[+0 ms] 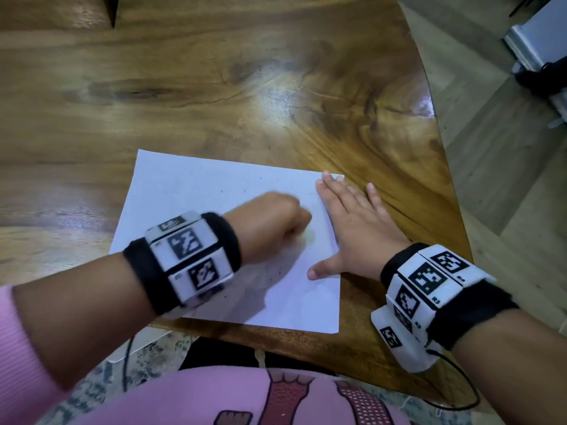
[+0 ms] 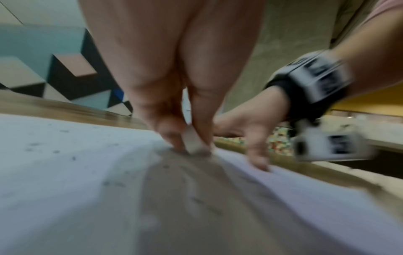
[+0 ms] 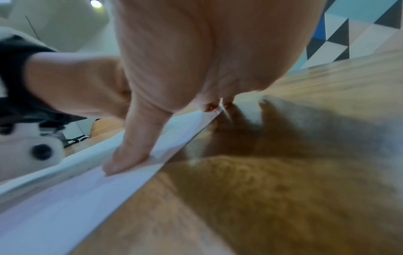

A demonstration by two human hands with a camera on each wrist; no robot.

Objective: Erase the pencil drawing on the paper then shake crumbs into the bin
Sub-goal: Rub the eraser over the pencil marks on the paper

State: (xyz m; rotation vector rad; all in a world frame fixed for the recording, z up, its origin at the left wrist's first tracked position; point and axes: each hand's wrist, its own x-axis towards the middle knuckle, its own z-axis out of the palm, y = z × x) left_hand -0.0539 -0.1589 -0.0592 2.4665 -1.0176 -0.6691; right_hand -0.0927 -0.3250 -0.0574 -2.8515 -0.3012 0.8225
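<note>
A white sheet of paper [image 1: 196,194] lies near the front edge of the wooden table [image 1: 214,87]. Small dark eraser crumbs [image 2: 65,151] dot its surface. My left hand [image 1: 276,222] is curled over the middle of the sheet and pinches a pale eraser [image 2: 194,143], whose tip presses on the paper [image 2: 54,172]. My right hand [image 1: 352,222] lies flat with straight fingers on the sheet's right edge, half on the table; its thumb [image 3: 128,155] presses the paper [image 3: 65,198]. Faint marks beside the left hand are blurred. No bin is in view.
The table's curved right edge [image 1: 441,167] runs close to my right hand, with wood-look floor beyond. A grey and black object [image 1: 540,56] stands on the floor at the far right. A thin cable [image 1: 460,381] hangs from my right wrist band.
</note>
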